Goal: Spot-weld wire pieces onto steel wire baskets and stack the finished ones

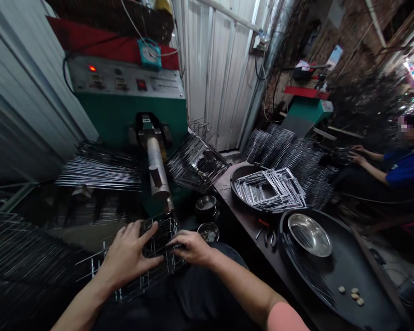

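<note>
Left hand lies over the wire rack, fingers splayed, no firm grip visible. Rack sits low between both hands, long axis slanting from near left to far right; right hand looks pinched on its right end, nearer the machine's tube

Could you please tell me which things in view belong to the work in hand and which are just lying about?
Likely in the work:
wire rack at the left hand and right hand
green machine in front

Likely lying about:
turquoise clock
pliers
small pale lumps on the black tray
</note>
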Motion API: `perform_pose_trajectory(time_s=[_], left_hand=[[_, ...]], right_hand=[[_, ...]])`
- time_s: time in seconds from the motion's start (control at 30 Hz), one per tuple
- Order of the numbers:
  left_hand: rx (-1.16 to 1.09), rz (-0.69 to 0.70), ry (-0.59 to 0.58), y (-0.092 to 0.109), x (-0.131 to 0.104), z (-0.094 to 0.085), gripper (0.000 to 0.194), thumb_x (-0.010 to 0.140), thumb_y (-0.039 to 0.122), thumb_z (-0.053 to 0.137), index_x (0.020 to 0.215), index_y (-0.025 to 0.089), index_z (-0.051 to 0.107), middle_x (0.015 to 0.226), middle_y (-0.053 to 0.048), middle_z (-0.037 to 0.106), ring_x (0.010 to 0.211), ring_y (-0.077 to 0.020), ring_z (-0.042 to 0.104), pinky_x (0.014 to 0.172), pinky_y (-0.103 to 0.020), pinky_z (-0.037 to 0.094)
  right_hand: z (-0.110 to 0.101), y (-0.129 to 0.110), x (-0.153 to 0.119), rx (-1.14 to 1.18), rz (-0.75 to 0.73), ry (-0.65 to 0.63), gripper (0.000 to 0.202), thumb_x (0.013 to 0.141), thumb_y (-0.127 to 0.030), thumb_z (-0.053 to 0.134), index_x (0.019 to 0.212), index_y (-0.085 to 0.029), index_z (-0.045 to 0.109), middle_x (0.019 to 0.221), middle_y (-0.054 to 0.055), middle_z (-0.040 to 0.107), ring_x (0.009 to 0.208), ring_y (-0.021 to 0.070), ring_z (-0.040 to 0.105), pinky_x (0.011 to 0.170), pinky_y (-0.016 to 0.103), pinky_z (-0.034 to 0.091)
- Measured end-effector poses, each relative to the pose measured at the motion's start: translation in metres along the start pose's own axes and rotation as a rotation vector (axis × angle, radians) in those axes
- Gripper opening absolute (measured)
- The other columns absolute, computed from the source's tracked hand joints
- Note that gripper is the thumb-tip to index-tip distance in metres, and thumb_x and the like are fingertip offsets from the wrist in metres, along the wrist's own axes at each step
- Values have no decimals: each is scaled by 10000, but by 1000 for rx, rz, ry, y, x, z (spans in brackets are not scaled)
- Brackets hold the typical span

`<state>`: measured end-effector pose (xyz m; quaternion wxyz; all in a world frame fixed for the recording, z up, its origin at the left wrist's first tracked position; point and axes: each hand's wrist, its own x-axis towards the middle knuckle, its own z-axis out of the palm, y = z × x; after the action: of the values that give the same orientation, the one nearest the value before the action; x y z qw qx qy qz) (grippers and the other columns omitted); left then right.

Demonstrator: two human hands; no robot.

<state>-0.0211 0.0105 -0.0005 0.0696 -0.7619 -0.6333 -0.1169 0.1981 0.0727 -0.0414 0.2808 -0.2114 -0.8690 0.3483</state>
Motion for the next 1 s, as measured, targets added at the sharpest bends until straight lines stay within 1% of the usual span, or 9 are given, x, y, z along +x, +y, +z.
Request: perform_pose_trajectory(time_s=[0.13, 0.27, 0.4, 0.53, 0.6, 0.73, 0.87, 1.0], left_hand=[[3, 4, -19, -6, 5, 0, 773, 648, 530, 749, 1324, 173, 636, 1289, -261, 611, 1257, -457, 538, 1042, -593, 444], [7, -24, -75, -4, 13, -9, 767, 662, 525, 735, 1336, 172, 632, 1315, -268, 596, 1257, -457, 537, 1053, -586, 432], [7, -84, -163, 1, 23, -19, 781, 693, 534, 696, 1373, 162, 602, 1362, -284, 558, 1276, -460, 521, 1048, -581, 430], [-13, -98, -208, 2, 29, -23, 784, 682, 538, 686, 1374, 178, 603, 1316, -261, 585, 1238, -446, 547, 1028, -561, 443], [-30, -95, -214, 1, 29, -22, 784, 677, 543, 686, 1368, 182, 609, 1289, -251, 596, 1228, -439, 551, 1019, -553, 448], [-53, -95, -175, -4, 31, -18, 785, 650, 577, 690, 1344, 216, 629, 1286, -213, 605, 1235, -433, 540, 1026, -543, 440], [-70, -144, -198, -8, 45, -21, 818, 661, 605, 659, 1369, 199, 605, 1273, -213, 594, 1221, -424, 545, 1012, -523, 446], [-74, -203, -286, -7, 59, -26, 853, 691, 607, 621, 1416, 162, 555, 1226, -211, 597, 1182, -408, 574, 991, -494, 462]], right_hand=[[-1, -1, 5, -68, -6, -26, 160, 897, -199, 677, 1042, -168, 736, 1085, 94, 725, 999, 165, 701, 890, 250, 539], [-5, 1, 13, -107, 4, -50, 151, 896, -204, 689, 1039, -192, 736, 1084, 71, 723, 993, 150, 701, 879, 235, 534], [-11, 5, 22, -105, -10, -46, 127, 906, -209, 685, 1016, -167, 733, 1048, 78, 730, 981, 155, 700, 874, 239, 534], [-14, 2, 23, -114, -8, -30, 127, 907, -184, 676, 1018, -160, 733, 1042, 79, 727, 998, 159, 700, 874, 228, 528], [-14, -1, 21, -135, 5, -22, 139, 908, -176, 670, 1033, -179, 730, 1055, 67, 722, 1006, 152, 698, 871, 219, 523], [-13, -4, 21, -171, 14, -20, 149, 923, -194, 655, 1057, -200, 721, 1060, 59, 721, 988, 145, 696, 868, 226, 522], [-17, 2, 36, -223, 48, 6, 155, 913, -177, 657, 1054, -182, 722, 1044, 75, 726, 971, 164, 701, 867, 249, 528], [-23, 7, 52, -220, 82, 28, 137, 908, -174, 666, 1030, -182, 730, 1049, 72, 732, 973, 170, 709, 869, 248, 533]])
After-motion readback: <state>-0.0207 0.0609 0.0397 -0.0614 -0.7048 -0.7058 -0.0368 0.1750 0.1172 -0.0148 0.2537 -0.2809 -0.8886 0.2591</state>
